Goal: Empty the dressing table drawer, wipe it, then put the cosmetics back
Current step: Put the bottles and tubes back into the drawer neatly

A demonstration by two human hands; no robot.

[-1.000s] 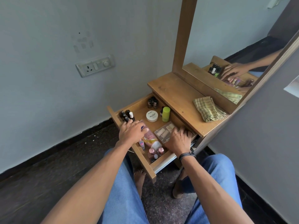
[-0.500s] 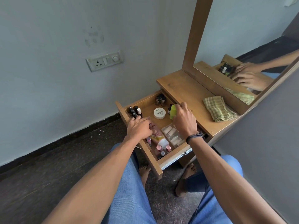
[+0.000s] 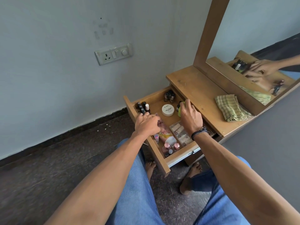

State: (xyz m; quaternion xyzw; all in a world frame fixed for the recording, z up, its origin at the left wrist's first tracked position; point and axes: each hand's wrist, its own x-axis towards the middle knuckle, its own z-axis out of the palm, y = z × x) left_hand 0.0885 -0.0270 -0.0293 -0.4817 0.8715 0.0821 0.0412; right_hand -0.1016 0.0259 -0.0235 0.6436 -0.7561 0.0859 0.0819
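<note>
Emptying open wooden drawer point(image 3: 159, 153): right hand point(image 3: 191, 118) gripping lime-green bottle point(image 3: 180, 111), left hand point(image 3: 146, 125) closed on pink tube point(image 3: 165, 135); next, lifting both onto surface point(image 3: 194, 88).

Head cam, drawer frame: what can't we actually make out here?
- Green bottle: mostly covered by the right hand; whether the grip has closed is unclear.
- Pink tube: upper end under the left hand; contact unclear.
- Clear packet: right part behind the right wrist.
- Dark bottles at the drawer's back: too small to read.
- Drawer: right side hidden under the tabletop.
</note>
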